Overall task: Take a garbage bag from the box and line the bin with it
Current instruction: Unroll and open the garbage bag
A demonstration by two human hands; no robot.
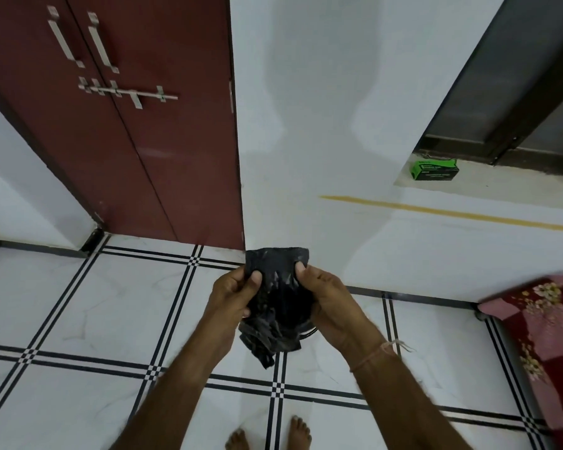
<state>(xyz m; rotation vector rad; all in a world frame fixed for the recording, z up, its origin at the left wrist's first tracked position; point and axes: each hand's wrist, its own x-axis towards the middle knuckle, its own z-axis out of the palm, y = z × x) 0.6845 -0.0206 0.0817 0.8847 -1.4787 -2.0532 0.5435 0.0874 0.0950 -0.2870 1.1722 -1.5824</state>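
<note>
Black plastic, the crumpled garbage bag [275, 303] hangs between my left hand [233, 295] and right hand [327, 302], both thumbs pinching its top edge. Behind stand a red door [137, 141] and white wall [322, 125]; the green box [434, 170] sits on the ledge [501, 180] far right, a floral cushion [546, 336] nearer.

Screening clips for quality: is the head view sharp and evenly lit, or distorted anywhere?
Head view: garbage bag, left hand and right hand fairly sharp; the wide lens splays the edges of the red door; patterned cloth at right smeared; soft shadow on the white wall.
</note>
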